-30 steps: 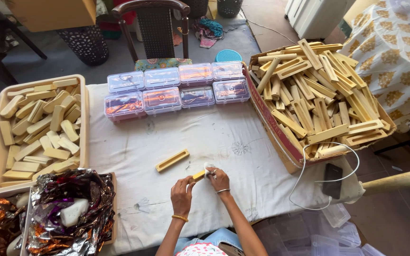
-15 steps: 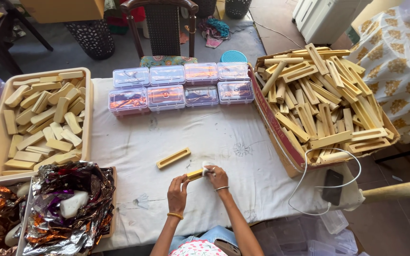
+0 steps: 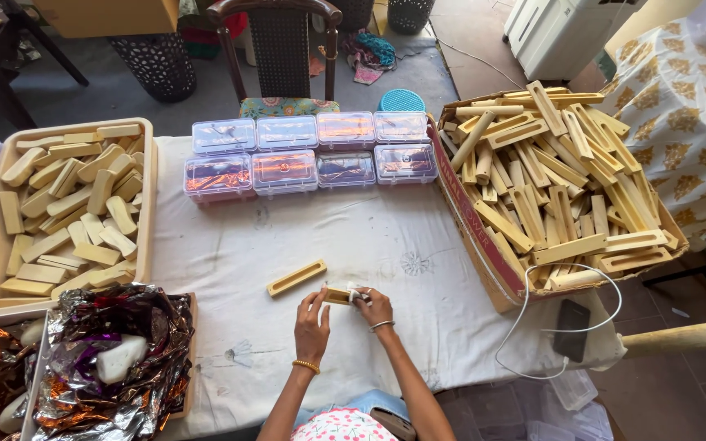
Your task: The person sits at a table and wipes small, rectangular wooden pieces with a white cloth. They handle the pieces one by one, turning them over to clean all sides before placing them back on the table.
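Both hands, left hand [image 3: 312,320] and right hand [image 3: 375,305], pinch one small wooden piece [image 3: 338,296] near the table's [image 3: 418,237] front edge. Another slotted wooden piece [image 3: 297,278] lies just beside them. Cardboard box [image 3: 484,245] at the right edge looks pretty full, so I'd guess plenty left.

From where I watch, I see two bare forearms with no sleeves reaching as far as the wrists. My left hand [image 3: 312,325] has a gold-coloured beaded bangle just behind it, round the wrist. My right hand [image 3: 375,305] has a thin silvery bangle at its wrist. Below the hands, close to the body, I see a garment of white cloth with a small pink flower print, and beside it, under the right forearm, a patch of light blue fabric.
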